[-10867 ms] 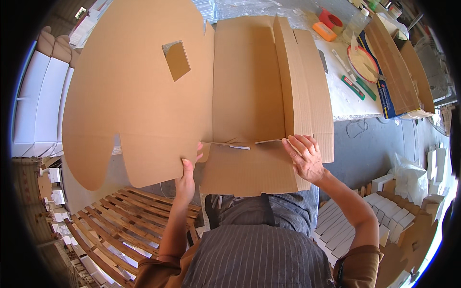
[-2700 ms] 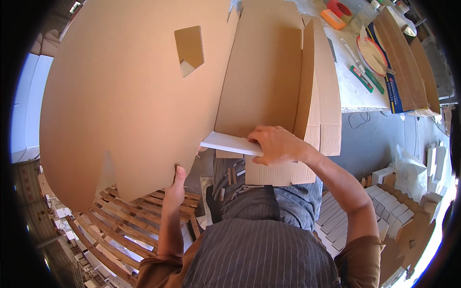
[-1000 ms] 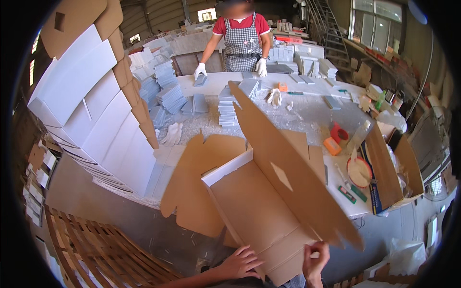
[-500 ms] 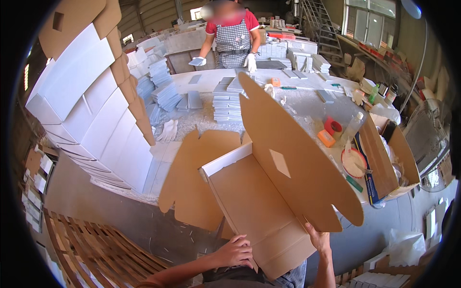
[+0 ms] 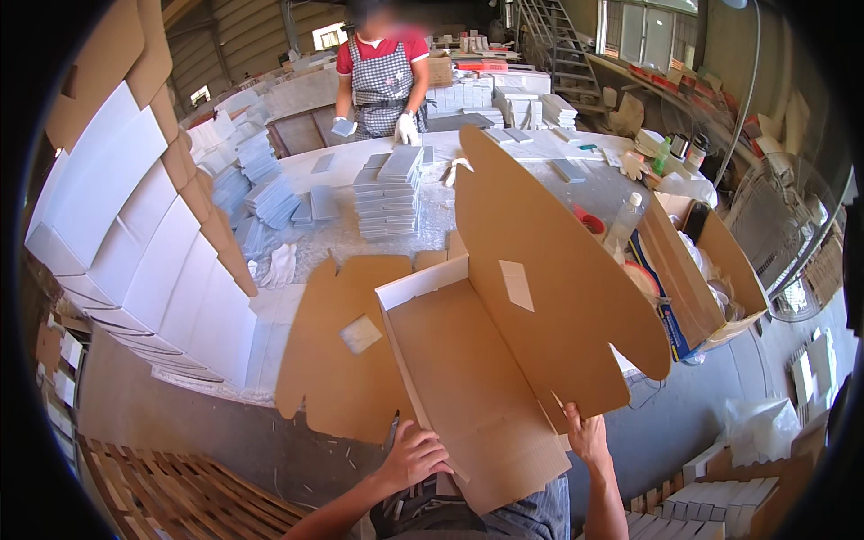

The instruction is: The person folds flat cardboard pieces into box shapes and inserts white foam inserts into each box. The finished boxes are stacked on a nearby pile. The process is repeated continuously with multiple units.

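A partly folded cardboard box (image 5: 477, 360), brown inside with a white far end wall, tilts in front of me. Its large lid panel (image 5: 558, 270), with a small rectangular cut-out, stands up on the right. My right hand (image 5: 587, 436) pinches the near right corner, thumb on top. Curled over the near left side wall, my left hand (image 5: 414, 454) grips the box there. A thin dark thing sticks up beside that hand; its kind is unclear. Another brown cardboard piece (image 5: 315, 351), with a square hole, lies beyond the box at the left.
White boxes (image 5: 144, 234) are stacked at the left. Grey tile stacks (image 5: 387, 198) stand on the worktable, where a person (image 5: 382, 81) in white gloves holds a tile. At right are a clear bottle (image 5: 623, 220), an open carton (image 5: 711, 270) and a fan (image 5: 778, 234). A wooden pallet (image 5: 180, 486) lies lower left.
My view has shifted, so the table and person appear farther left. Both hands keep hold of the box; the left sits slightly farther left. The flat piece's square hole now shows.
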The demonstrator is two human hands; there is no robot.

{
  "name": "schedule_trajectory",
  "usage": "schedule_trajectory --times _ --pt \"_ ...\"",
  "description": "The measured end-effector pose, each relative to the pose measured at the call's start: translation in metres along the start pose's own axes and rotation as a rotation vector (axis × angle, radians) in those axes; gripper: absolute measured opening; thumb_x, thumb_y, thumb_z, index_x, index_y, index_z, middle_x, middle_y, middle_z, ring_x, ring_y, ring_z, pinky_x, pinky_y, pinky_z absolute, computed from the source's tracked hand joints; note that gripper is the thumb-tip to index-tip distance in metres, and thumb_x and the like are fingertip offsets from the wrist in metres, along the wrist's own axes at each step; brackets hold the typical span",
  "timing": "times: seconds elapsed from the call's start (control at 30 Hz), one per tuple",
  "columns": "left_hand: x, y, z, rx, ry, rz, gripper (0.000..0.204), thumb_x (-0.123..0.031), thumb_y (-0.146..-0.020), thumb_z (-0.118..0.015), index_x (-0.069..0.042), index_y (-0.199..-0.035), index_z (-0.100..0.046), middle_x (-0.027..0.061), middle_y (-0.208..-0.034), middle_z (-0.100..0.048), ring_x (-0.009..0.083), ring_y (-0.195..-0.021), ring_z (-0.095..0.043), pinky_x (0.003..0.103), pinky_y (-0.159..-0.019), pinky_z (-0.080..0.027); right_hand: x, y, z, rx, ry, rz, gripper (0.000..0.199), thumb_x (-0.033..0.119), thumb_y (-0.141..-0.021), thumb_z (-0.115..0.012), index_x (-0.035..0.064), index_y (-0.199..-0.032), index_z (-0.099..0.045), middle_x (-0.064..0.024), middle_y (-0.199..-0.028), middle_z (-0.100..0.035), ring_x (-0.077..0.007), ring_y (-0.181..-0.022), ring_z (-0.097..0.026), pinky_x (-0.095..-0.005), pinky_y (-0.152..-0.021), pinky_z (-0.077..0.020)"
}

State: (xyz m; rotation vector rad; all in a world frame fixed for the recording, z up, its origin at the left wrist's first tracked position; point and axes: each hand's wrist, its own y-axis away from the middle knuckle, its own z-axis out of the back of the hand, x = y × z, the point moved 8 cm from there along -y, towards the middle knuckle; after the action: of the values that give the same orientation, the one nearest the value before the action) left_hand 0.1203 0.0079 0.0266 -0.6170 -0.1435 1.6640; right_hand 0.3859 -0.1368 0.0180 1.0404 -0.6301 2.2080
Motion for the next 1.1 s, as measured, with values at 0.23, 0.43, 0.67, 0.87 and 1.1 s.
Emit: schedule_trajectory --times 0.23,0.43,0.67,0.87,1.1 --pt "0.026 -0.002 0.015 -0.186 -0.087 0.067 0.025 -0.017 -0.067 -0.079 -0.013 -0.082 -0.060 -0.0019 -0.078 -0.058 0.0167 -0.079 -0.056 0.042 -0.085 -0.039 0.034 -0.008 -0.024 0.068 -0.018 0.153 0.024 0.011 -0.085 -0.060 0.0035 -0.107 -0.061 -0.0210 -0.095 -0.063 -0.0428 -0.086 -0.058 -0.0472 -0.071 -0.0465" --pt "0.039 0.006 0.030 -0.331 -0.140 0.104 0.020 -0.002 -0.068 -0.075 -0.007 -0.079 -0.060 0.0054 -0.080 -0.053 0.0237 -0.074 -0.055 0.037 -0.071 -0.042 0.030 0.026 -0.097 0.314 -0.491 -0.121 0.030 0.020 -0.101 -0.033 -0.0055 -0.110 -0.044 -0.0204 -0.104 -0.056 -0.0292 -0.083 -0.067 -0.0370 -0.068 -0.0569" --pt "0.040 0.040 0.013 0.073 -0.364 -0.007 0.041 -0.014 -0.071 -0.070 -0.009 -0.110 -0.062 0.0101 -0.114 -0.048 0.0261 -0.112 -0.046 0.045 -0.094 -0.041 0.031 0.040 -0.118 0.227 -0.781 -0.064 0.042 0.021 -0.101 -0.024 -0.0074 -0.125 -0.044 -0.0203 -0.120 -0.054 -0.0311 -0.112 -0.056 -0.0412 -0.097 -0.0445" --pt "0.031 0.045 0.011 0.375 -0.347 -0.011 0.068 -0.040 -0.069 -0.074 -0.017 -0.128 -0.051 0.0158 -0.127 -0.037 0.0327 -0.128 -0.026 0.053 -0.103 -0.032 0.033 0.041 -0.125 0.190 -0.789 -0.095 0.050 -0.005 -0.093 -0.032 0.0041 -0.142 -0.026 -0.0211 -0.124 -0.052 -0.0287 -0.112 -0.056 -0.0390 -0.094 -0.0462" --pt "0.045 0.060 0.019 0.245 -0.174 -0.022 0.064 -0.035 -0.072 -0.074 -0.014 -0.128 -0.051 0.0217 -0.135 -0.030 0.0392 -0.131 -0.027 0.055 -0.104 -0.031 0.008 0.036 -0.129 0.352 -0.538 -0.042 0.068 -0.008 -0.084 -0.042 0.0099 -0.145 -0.019 -0.0275 -0.135 -0.040 -0.0414 -0.120 -0.046 -0.0423 -0.099 -0.0390"
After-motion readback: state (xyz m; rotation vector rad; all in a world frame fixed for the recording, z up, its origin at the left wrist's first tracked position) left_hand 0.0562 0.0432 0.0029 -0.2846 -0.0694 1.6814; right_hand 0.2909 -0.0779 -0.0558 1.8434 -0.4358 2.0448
